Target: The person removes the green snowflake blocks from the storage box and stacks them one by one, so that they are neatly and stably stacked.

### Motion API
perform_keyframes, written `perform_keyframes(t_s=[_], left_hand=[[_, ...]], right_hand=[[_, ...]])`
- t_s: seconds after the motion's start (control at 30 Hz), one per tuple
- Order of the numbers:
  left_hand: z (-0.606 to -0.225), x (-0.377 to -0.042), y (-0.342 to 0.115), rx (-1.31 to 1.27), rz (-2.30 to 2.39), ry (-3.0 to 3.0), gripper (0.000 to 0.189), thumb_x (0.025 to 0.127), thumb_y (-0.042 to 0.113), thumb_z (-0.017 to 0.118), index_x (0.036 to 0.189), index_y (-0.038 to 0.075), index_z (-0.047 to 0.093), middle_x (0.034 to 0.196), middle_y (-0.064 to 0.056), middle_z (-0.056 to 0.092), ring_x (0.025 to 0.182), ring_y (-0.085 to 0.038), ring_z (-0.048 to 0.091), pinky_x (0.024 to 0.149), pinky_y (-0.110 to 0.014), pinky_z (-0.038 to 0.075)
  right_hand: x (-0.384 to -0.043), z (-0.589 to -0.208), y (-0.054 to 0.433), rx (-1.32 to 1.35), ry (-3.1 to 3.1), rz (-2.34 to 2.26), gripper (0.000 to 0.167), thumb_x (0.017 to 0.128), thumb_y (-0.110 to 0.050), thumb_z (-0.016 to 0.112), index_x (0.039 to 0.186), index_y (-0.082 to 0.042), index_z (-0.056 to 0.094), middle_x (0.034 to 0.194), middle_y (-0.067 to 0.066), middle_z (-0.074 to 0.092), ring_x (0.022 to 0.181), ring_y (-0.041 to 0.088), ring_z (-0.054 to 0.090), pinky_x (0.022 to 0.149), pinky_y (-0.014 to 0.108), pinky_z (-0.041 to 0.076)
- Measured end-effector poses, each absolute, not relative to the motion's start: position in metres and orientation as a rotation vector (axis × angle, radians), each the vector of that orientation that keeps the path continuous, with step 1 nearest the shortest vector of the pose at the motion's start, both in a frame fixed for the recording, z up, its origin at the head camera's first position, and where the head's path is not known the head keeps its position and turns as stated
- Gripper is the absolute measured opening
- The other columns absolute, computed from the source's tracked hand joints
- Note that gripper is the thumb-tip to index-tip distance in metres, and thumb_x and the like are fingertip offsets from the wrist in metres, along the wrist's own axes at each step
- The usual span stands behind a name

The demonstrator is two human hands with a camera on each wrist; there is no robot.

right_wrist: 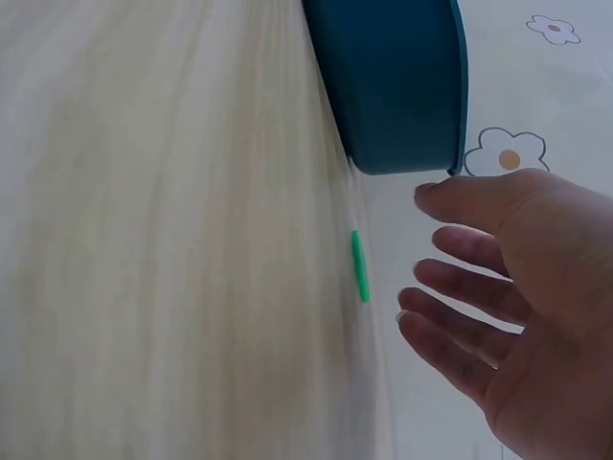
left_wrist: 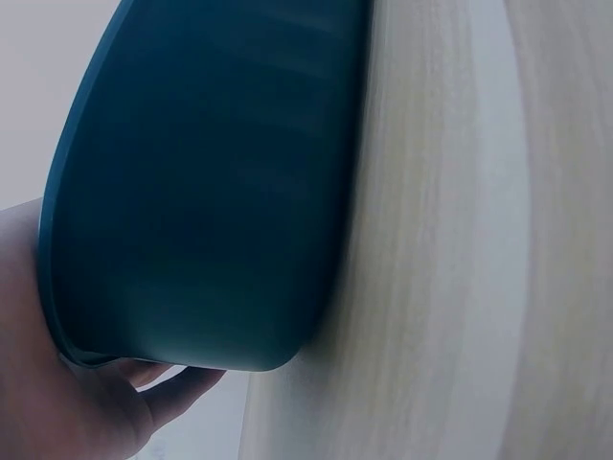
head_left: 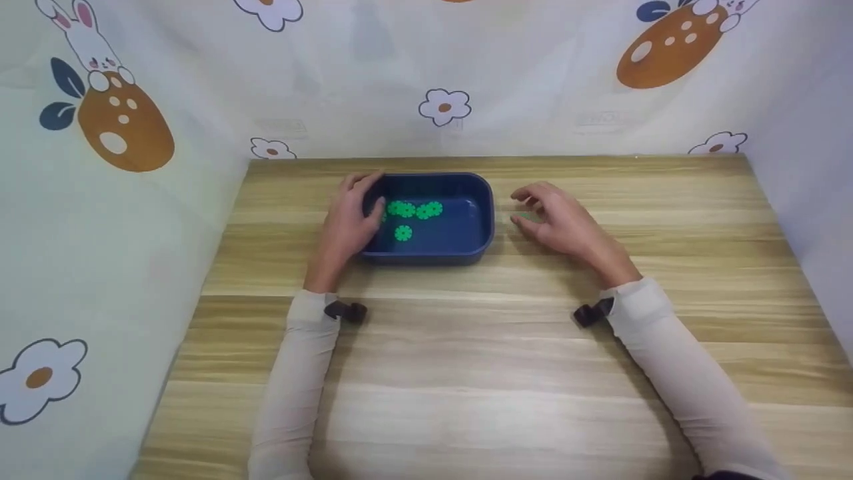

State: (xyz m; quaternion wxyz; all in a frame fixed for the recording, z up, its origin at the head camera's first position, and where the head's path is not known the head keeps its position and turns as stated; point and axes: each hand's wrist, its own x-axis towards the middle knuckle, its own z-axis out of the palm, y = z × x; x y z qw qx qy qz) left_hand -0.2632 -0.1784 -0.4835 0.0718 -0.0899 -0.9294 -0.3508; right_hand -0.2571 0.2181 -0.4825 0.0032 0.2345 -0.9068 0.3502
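Note:
A dark blue rectangular plastic tub [head_left: 436,259] stands toward the back of the table. Several green snowflake-shaped plastic discs [head_left: 403,233] lie on its floor, some overlapping. My left hand [head_left: 348,220] grips the tub's left end, thumb over the rim and fingers along the outside; in the left wrist view the tub's wall [left_wrist: 201,192] hides part of that hand. To the right of the tub, my right hand [head_left: 560,220] hovers with loosely bent fingers and holds nothing. A single green disc [right_wrist: 359,266] lies on the table below those fingers, partly hidden in the head view.
The wood-grain table [head_left: 453,373] meets a patterned cloth wall [head_left: 373,80] behind the tub, with another cloth wall on the left. A pale wall [head_left: 813,167] borders the right side. Small black cameras [head_left: 346,311] sit on both wrists.

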Motion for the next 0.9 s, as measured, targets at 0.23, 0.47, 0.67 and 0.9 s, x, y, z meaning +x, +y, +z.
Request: perform_keyframes(t_s=[0.23, 0.47, 0.67, 0.9], left_hand=[[-0.482, -0.261, -0.178, -0.248, -1.048, -2.808, 0.053, 0.107, 0.023, 0.065, 0.159, 0.022, 0.055, 0.158, -0.011, 0.053, 0.148, -0.031, 0.051, 0.126, -0.052, 0.043], [-0.483, -0.263, -0.178, -0.257, -1.050, -2.808, 0.052, 0.108, 0.024, 0.064, 0.159, 0.019, 0.055, 0.159, -0.012, 0.052, 0.149, -0.031, 0.050, 0.126, -0.053, 0.042], [-0.483, -0.264, -0.180, -0.276, -1.057, -2.792, 0.053, 0.107, 0.021, 0.064, 0.158, 0.016, 0.056, 0.158, -0.012, 0.052, 0.150, -0.032, 0.048, 0.128, -0.053, 0.040], [-0.484, -0.263, -0.180, -0.278, -1.064, -2.790, 0.053, 0.107, 0.022, 0.064, 0.160, 0.020, 0.055, 0.160, -0.011, 0.052, 0.151, -0.030, 0.048, 0.128, -0.051, 0.039]], right_hand=[[-0.260, -0.475, 0.201, 0.731, -2.702, 1.209, 0.035, 0.101, -0.007, 0.072, 0.135, 0.004, 0.067, 0.135, 0.024, 0.070, 0.124, 0.042, 0.066, 0.105, 0.055, 0.058], [-0.258, -0.470, 0.189, 0.711, -2.596, 1.230, 0.032, 0.098, -0.004, 0.075, 0.129, 0.002, 0.072, 0.130, 0.018, 0.074, 0.118, 0.037, 0.071, 0.102, 0.049, 0.061], [-0.260, -0.467, 0.176, 0.764, -2.547, 1.272, 0.029, 0.098, -0.006, 0.077, 0.126, 0.001, 0.074, 0.127, 0.018, 0.074, 0.117, 0.036, 0.071, 0.104, 0.048, 0.060], [-0.261, -0.466, 0.157, 0.808, -2.588, 1.314, 0.034, 0.098, -0.009, 0.079, 0.130, 0.000, 0.072, 0.130, 0.017, 0.072, 0.121, 0.037, 0.070, 0.107, 0.051, 0.059]])
